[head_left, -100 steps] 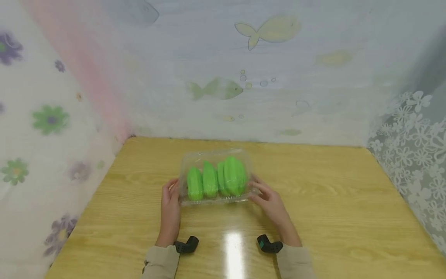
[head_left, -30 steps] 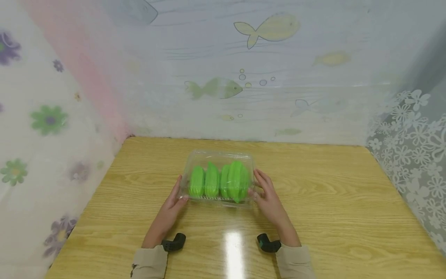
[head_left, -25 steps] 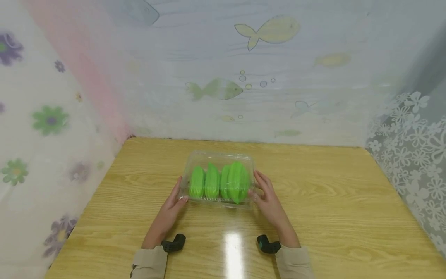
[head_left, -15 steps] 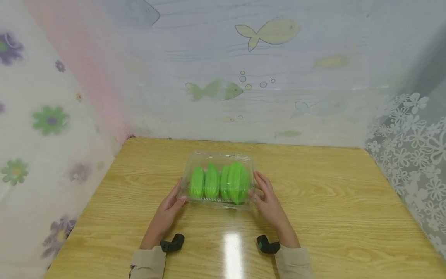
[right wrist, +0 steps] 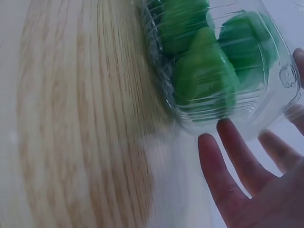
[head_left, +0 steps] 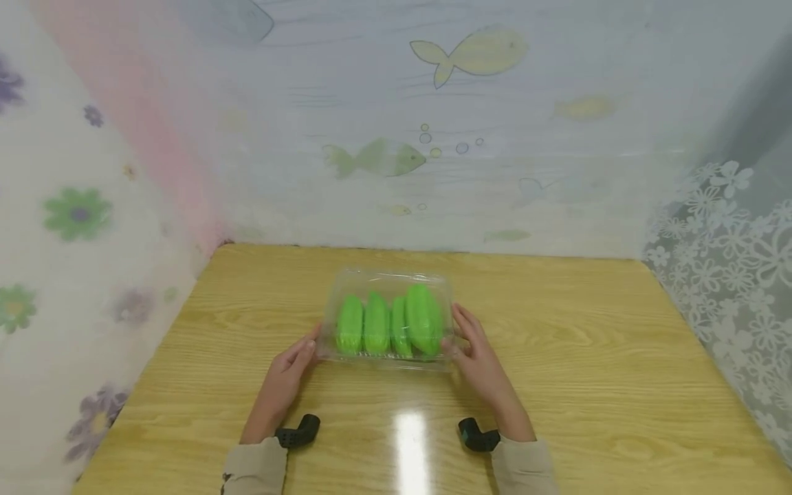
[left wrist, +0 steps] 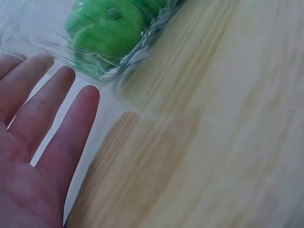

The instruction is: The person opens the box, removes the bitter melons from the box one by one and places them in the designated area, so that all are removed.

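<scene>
A clear plastic clamshell box (head_left: 371,280) is at mid-table in the head view. Inside are several bright green, ridged, star-fruit-like pieces (head_left: 423,320), the rightmost one the biggest. My left hand (head_left: 281,378) is at the box's left end, fingers straight; the left wrist view shows its fingertips (left wrist: 88,97) right by the clear wall, below a green piece (left wrist: 104,28). At the right end, my right hand (head_left: 482,361) has its thumb by the near corner. Its straight, spread fingers (right wrist: 242,159) reach the box's end wall in the right wrist view.
The wooden table (head_left: 588,378) meets a pale fish-patterned wall covering (head_left: 557,206) at the back. Flowered curtain material (head_left: 74,275) hangs on the left, white lace (head_left: 724,275) on the right. Black wrist-worn devices (head_left: 300,433) jut inward from both wrists.
My left hand has drawn back left, its thumb off the box's near corner. The largest green piece has shifted inside the box. My right hand stays nearly in place.
</scene>
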The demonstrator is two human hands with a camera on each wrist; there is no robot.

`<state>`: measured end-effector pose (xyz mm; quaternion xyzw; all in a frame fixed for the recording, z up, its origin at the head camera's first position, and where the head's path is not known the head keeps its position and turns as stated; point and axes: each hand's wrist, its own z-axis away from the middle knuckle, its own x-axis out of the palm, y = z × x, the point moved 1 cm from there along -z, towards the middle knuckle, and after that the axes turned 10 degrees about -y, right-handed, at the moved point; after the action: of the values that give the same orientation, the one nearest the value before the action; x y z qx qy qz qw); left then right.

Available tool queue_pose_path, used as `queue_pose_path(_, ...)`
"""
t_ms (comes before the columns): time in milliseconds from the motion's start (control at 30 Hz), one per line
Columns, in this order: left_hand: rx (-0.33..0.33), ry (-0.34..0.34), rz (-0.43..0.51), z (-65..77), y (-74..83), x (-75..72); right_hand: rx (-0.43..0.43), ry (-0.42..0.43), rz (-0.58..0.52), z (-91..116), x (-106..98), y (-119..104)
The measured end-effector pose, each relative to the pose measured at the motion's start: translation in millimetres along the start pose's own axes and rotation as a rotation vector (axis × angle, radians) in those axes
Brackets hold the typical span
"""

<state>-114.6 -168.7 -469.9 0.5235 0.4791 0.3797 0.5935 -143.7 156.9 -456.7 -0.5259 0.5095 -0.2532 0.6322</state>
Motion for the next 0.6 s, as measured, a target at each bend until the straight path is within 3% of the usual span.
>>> queue_pose_path(133, 0.022, 0.000, 0.045, 0.8, 5.5, 2.8, -0.004, 0.015, -0.004, 2.3, -0.9, -13.6)
queue_pose_path(300, 0.045, 0.021, 0.044, -0.4, -8.0, -0.4, 0.005, 0.028, 0.012, 2.2, 0.1, -13.6)
queue_pose_path(400, 0.030, 0.059, 0.041, -0.8, -8.3, -0.9, 0.004, 0.045, 0.034, -0.6, 0.3, -0.5)
queue_pose_path(600, 0.011, 0.148, -0.006, -3.0, -9.8, -2.9, -0.008, 0.089, 0.006, -1.1, 0.1, -1.6)
